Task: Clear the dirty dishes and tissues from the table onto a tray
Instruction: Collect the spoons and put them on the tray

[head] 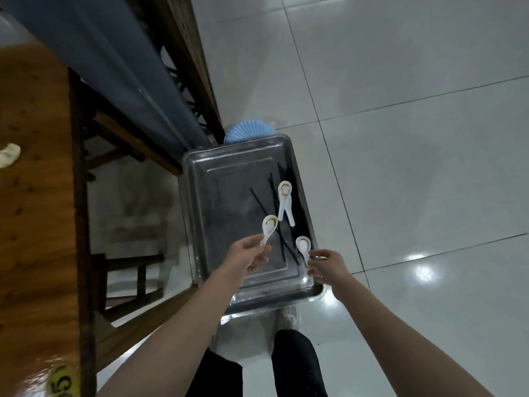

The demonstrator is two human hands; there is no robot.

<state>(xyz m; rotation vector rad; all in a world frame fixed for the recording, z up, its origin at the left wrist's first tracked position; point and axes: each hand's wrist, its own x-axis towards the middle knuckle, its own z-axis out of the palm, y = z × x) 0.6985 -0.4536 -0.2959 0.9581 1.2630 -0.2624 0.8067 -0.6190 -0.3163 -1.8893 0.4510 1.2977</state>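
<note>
A steel tray [200, 213] rests low beside the wooden table [34, 224]. Several black chopsticks [259, 203] and two crossed white soup spoons [284, 203] lie in it. My left hand [247, 255] pinches the handle of a stained white spoon [269, 224] above the tray's middle. Over the tray's near right corner, my right hand [327, 266] holds another white spoon [303, 246] by its handle. A crumpled tissue [8, 154] lies on the table at the far left.
Wooden benches [134, 325] stand between table and tray. A blue fan-shaped object [247, 131] sits just beyond the tray's far edge. A yellow number tag [61, 382] is on the table corner. Glossy white floor tiles [415, 138] spread to the right.
</note>
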